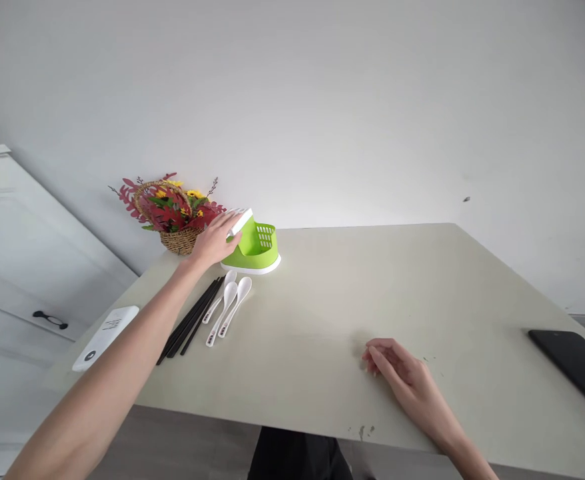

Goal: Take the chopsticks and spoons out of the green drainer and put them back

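Observation:
My left hand (216,238) reaches to the back of the table and is closed on the white upper part of a green utensil holder (255,264). The holder has a slotted open basket and a white base that stands on the table. Just in front of it lie several black chopsticks (192,320) and three white spoons (236,305) with printing on their handle ends. At the front right, my right hand (397,373) rests on the tabletop with loosely curled fingers, the thumb apart from the palm and nothing held.
Behind my left hand stands a wicker basket (177,242) of red and yellow flowers. A white box (106,338) lies at the left edge, beside a white cabinet (27,267). On the right lies a black phone (575,363). The table (317,293) meets the wall.

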A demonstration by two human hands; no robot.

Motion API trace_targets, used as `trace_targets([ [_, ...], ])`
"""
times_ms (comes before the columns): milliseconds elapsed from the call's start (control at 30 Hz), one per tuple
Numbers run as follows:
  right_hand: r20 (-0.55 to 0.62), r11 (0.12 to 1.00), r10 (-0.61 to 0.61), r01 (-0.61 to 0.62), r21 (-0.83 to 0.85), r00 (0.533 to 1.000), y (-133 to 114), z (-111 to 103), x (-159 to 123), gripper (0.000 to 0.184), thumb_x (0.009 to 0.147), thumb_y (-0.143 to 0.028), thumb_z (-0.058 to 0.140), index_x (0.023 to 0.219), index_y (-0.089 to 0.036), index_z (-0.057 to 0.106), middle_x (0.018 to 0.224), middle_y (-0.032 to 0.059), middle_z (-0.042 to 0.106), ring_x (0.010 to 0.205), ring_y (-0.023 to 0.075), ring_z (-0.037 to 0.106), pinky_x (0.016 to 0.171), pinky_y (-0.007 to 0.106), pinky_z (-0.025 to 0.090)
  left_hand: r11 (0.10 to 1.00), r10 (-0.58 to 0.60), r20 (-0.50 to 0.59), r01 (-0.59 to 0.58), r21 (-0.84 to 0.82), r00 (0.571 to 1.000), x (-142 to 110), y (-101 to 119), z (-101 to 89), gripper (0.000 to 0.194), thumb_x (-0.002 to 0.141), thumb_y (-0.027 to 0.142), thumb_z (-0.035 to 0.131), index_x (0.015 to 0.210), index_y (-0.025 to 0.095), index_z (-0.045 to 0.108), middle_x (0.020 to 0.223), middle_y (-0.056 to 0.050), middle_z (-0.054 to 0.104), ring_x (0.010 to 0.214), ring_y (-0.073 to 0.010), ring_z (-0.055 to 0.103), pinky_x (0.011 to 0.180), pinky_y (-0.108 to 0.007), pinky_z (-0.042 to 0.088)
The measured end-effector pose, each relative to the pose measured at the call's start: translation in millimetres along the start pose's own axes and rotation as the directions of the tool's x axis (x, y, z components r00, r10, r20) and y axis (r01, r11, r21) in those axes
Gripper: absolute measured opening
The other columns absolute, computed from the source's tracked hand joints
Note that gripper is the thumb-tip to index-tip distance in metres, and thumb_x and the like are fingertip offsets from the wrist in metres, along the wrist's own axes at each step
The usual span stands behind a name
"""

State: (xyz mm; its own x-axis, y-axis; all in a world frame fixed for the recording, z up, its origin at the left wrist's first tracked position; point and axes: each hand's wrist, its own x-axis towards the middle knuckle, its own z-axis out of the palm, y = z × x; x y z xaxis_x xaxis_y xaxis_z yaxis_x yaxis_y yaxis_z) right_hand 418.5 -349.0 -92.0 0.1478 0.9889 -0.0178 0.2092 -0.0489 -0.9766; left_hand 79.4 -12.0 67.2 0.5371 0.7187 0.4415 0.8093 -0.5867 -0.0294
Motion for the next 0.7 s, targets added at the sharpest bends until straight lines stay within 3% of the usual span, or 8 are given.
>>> trace_targets([
  [233,-0.002,0.999,-0.025,0.025,-0.029,1.000,2.6,2.3,-0.5,0.036,0.102,-0.057,0.050,0.107,-0.024,0.064,0.097,0.0053,0.073,0.087,0.0187,0.066,0.082,0.030,0.051,1.000,-0.012,0.032,0.012,0.013,0.999,-14.9,-10.4,-8.7,0.059,0.105,0.047,0.042,0.161,0.026,0.039,0.165,-0.005,0.042,0.152,-0.0262,0.036,0.124,-0.043,0.034],
  [333,-0.005,0.998,-0.036,0.036,-0.045,0.999,2.1,2.3,-0.8,0.038,0.101,-0.058,0.050,0.106,-0.024,0.064,0.096,0.0060,0.073,0.086,0.0196,0.065,0.081,0.031,0.051,0.997,-0.057,0.040,0.054,0.055,0.998,-20.1,-1.7,-15.8,0.057,0.106,0.048,0.039,0.159,0.026,0.042,0.165,-0.009,0.041,0.152,-0.0319,0.035,0.122,-0.052,0.033],
  [433,-0.003,0.998,-0.040,0.040,-0.046,0.999,3.7,2.8,-0.7,0.038,0.100,-0.060,0.050,0.107,-0.024,0.064,0.099,0.0068,0.072,0.086,0.0205,0.066,0.081,0.032,0.051,0.995,-0.066,-0.145,0.076,0.059,0.987,-38.4,23.7,-26.0,0.052,0.106,0.046,0.042,0.152,0.024,0.051,0.166,-0.012,0.038,0.154,-0.0380,0.028,0.122,-0.061,0.025],
  [500,-0.010,0.999,-0.034,0.034,-0.040,0.999,5.9,3.6,-0.4,0.039,0.100,-0.060,0.051,0.108,-0.024,0.063,0.100,0.0071,0.072,0.087,0.0209,0.066,0.082,0.032,0.051,0.997,-0.071,-0.338,0.065,-0.028,0.939,-62.7,50.3,-30.9,0.046,0.106,0.043,0.044,0.146,0.021,0.056,0.162,-0.015,0.043,0.150,-0.0354,0.033,0.123,-0.056,0.026],
  [567,-0.022,0.999,-0.024,0.023,-0.035,0.999,7.9,4.7,-0.2,0.039,0.100,-0.060,0.050,0.110,-0.025,0.063,0.100,0.0067,0.072,0.087,0.0209,0.066,0.084,0.032,0.051,0.981,-0.119,-0.421,0.043,-0.187,0.899,-96.1,81.3,-30.3,0.039,0.106,0.038,0.045,0.137,0.020,0.059,0.144,-0.016,0.057,0.139,-0.0300,0.048,0.119,-0.049,0.036],
  [633,-0.029,0.999,-0.020,0.019,-0.038,0.999,9.0,5.3,-0.4,0.039,0.100,-0.060,0.049,0.109,-0.025,0.062,0.099,0.0059,0.072,0.088,0.0207,0.066,0.085,0.031,0.051,0.925,-0.178,-0.364,0.029,-0.378,0.914,-135.1,111.6,-23.2,0.030,0.106,0.037,0.046,0.123,0.020,0.064,0.118,-0.012,0.068,0.113,-0.0248,0.063,0.100,-0.039,0.050],
  [700,-0.024,0.998,-0.028,0.026,-0.055,0.999,9.0,5.2,-1.2,0.037,0.100,-0.059,0.048,0.104,-0.025,0.062,0.097,0.0048,0.072,0.088,0.0203,0.066,0.084,0.030,0.049,0.817,-0.174,-0.080,0.099,-0.568,0.981,-173.7,136.7,-11.5,0.028,0.107,0.039,0.045,0.105,0.021,0.067,0.089,-0.004,0.069,0.078,-0.0176,0.064,0.074,-0.029,0.051],
])
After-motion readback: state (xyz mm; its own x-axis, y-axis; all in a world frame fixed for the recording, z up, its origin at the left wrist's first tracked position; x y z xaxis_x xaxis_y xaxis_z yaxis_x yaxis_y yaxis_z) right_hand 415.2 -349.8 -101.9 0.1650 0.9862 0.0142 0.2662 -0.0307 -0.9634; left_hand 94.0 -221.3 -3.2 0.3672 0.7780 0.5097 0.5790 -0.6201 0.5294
